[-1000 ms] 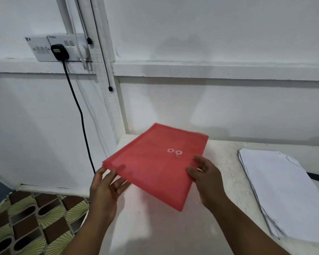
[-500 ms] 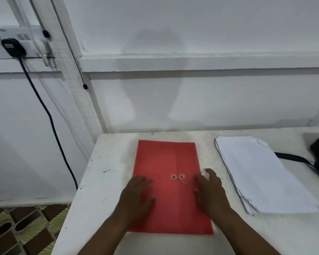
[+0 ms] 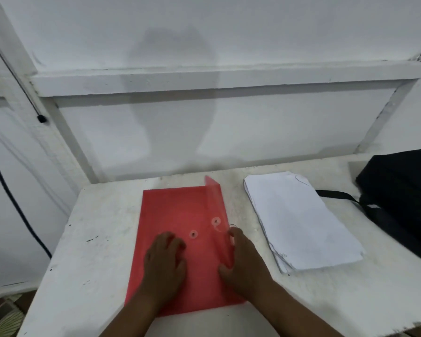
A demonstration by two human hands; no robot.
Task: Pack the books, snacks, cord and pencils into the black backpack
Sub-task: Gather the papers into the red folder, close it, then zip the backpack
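Pressing the red envelope (image 3: 180, 215) flat with spread fingers, left hand (image 3: 164, 266) is steadying it; right hand (image 3: 243, 261) is lifting its flap edge, fingers curled. Long axis is running away from body. Black backpack (image 3: 404, 198) is lying far right, nearer right hand, beyond the paper stack (image 3: 299, 222).

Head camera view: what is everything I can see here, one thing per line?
red envelope folder: one, red, flat on the table, its right flap lifted
paper stack: one, white, on the table right of the folder
black backpack: one, black, at the table's right edge, strap trailing toward the paper
table: one, white, scuffed
cable: one, black, hanging against the wall at left
wall: white, behind the table
left hand: one, resting on the folder
right hand: one, at the folder's right edge, lifting the flap
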